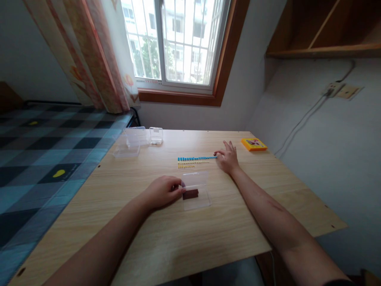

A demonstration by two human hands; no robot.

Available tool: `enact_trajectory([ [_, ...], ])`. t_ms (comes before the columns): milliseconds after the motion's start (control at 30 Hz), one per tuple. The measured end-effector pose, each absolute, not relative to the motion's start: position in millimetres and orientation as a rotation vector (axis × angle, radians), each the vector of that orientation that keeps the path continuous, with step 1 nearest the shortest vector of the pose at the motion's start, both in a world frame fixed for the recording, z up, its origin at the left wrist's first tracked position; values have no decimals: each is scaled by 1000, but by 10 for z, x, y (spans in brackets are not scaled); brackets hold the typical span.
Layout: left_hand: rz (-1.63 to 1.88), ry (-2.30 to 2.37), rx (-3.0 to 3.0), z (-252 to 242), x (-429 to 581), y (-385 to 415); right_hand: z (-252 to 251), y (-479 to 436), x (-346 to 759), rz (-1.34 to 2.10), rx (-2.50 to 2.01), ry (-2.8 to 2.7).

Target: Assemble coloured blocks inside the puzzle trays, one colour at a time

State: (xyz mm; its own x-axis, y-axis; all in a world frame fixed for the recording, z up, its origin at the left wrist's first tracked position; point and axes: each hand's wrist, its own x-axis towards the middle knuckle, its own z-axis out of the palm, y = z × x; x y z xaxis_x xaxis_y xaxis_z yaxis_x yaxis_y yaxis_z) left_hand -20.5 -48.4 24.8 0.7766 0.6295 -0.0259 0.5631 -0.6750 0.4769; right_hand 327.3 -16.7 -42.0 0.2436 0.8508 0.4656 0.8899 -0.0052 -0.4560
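With thumb and fingers pinched, my left hand (169, 190) grips the left side of an open clear plastic box (204, 201). A neat block of dark brown pieces (190, 194) lies inside it, and its lid stands tilted up at the back. My right hand (228, 159) is farther out, over the right end of a row of small blue pieces (190, 159). Between its thumb and index finger is a tiny dark brown piece (215, 154); the other fingers are raised. Just nearer than the blue row lie shorter rows of tiny yellow pieces (186, 165).
At the table's far left are an open clear plastic box (126, 151) and a smaller clear box (156, 136). A yellow-orange box (254, 144) lies at the far right. The wooden table (139, 238) sits beside a checked bed (38, 159), with a window beyond.
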Motion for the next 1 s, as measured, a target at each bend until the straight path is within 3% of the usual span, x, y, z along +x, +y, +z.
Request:
enact_trajectory([
  [300, 178, 910, 2489, 250, -202, -484, -483, -127, 3331, 90, -1800, -1641],
  [700, 196, 921, 2489, 250, -202, -501, -417, 158, 3425, 16, -1820, -1309],
  [1000, 182, 918, 2493, 249, -210, -503, -450, 46, 3368, -19, -1774, -1424],
])
